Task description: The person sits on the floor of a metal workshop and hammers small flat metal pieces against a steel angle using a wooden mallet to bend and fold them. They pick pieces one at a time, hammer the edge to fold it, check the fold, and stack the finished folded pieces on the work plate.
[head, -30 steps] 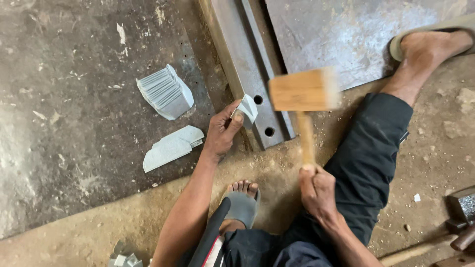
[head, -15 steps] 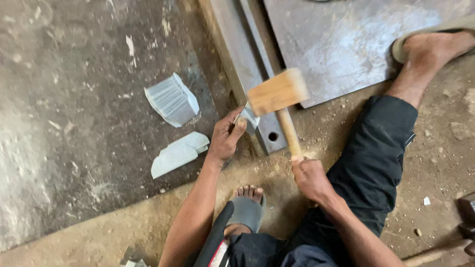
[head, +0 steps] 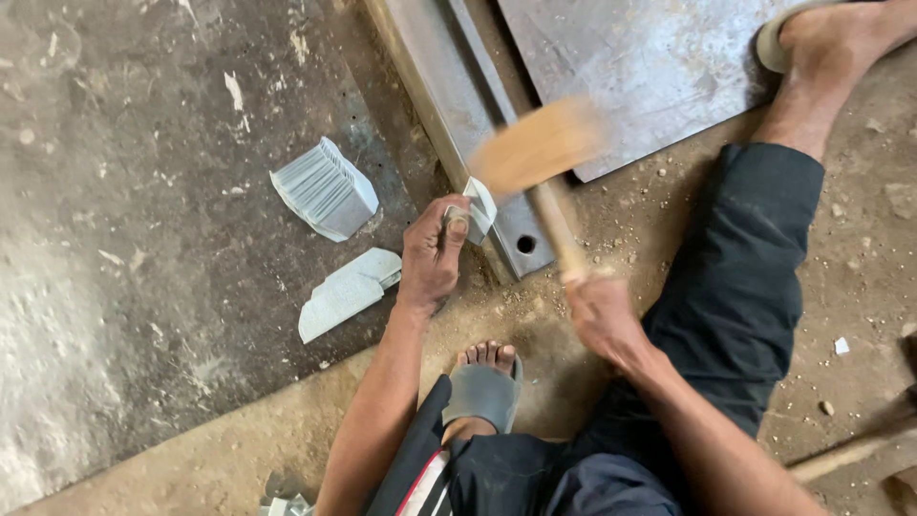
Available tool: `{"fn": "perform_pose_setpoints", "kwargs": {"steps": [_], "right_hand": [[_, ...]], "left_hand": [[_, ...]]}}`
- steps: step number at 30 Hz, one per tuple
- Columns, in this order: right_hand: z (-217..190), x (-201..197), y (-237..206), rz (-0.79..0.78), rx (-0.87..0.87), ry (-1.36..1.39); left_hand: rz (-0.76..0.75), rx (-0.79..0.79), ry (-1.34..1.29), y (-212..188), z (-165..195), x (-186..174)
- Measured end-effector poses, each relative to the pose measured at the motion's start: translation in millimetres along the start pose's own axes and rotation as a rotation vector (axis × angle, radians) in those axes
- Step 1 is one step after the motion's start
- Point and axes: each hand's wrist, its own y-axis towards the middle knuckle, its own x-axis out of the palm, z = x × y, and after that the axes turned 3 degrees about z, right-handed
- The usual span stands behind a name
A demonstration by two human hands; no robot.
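Observation:
My left hand (head: 432, 256) pinches a small bent piece of sheet metal (head: 480, 208) against the edge of a long steel angle bar (head: 449, 105) lying on the ground. My right hand (head: 600, 315) grips the handle of a wooden mallet (head: 537, 151), whose blurred head hangs just above and right of the metal piece. I sit on the dirt floor with my legs spread on either side of the bar's end.
A stack of cut metal pieces (head: 325, 189) and a flatter pile (head: 346, 289) lie on the dark slab to the left. A large steel plate (head: 650, 67) lies at the top right. My sandalled foot (head: 485, 380) rests below the bar. A wooden stick (head: 850, 449) lies at right.
The mallet swung down onto the metal piece and has come back up a little, now blurred. My left hand keeps holding the piece on the bar.

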Motion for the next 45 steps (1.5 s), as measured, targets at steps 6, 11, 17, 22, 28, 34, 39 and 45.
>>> {"fn": "perform_pose_setpoints", "kwargs": {"steps": [6, 11, 17, 22, 28, 34, 39, 45], "right_hand": [[31.2, -15.6, -16.4, -0.027, 0.252, 0.554], [19.6, -14.6, -29.2, -0.01, 0.473, 0.381], [-9.6, -19.1, -37.3, -0.088, 0.32, 0.035], [-27.4, -14.3, -25.6, 0.102, 0.394, 0.509], [-44.4, -6.0, -11.5, -0.041, 0.378, 0.354], [-11.1, 1.7, -0.1, -0.158, 0.342, -0.05], [30.7, -29.3, 20.6, -0.034, 0.5, 0.571], [-24.4, -36.5, 8.7, 0.183, -0.271, -0.549]], "left_hand": [[0.003, -0.112, 0.099, -3.8, -1.0, -0.8], [0.004, 0.011, 0.073, -4.3, -0.2, -1.2], [0.006, -0.056, 0.092, -0.9, 2.0, -0.4], [0.029, -0.088, 0.132, -3.4, 2.6, -1.2], [0.009, -0.008, 0.09, 0.2, 0.8, 1.3], [-0.001, 0.009, 0.117, -1.1, 1.4, -1.4], [-0.004, -0.044, 0.073, 2.8, 5.1, 1.7], [0.2, -0.716, -0.757, -6.0, 17.9, 31.3]]}}
